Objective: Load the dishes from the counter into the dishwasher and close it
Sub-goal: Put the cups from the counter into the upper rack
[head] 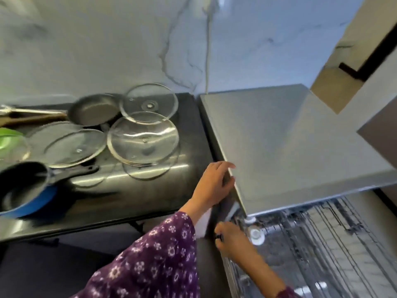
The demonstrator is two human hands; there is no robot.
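The dishwasher [290, 147] stands at the right with a flat grey top. Its wire rack [318, 244] is slid out below the top, with a white roller [256, 234] at its near left corner. My left hand [212, 183] grips the left edge of the grey top, fingers over it and thumb on the side. My right hand [234, 239] is curled round the rack's left corner beside the roller. On the black counter [150, 196] lie three glass lids [142, 138], a dark frying pan [94, 109] and a blue saucepan [23, 190].
A green item [8, 138] shows at the counter's far left edge under a glass cover. A marble wall [129, 44] rises behind the counter and the dishwasher. A beige wall with a dark rail [365, 67] is at the upper right.
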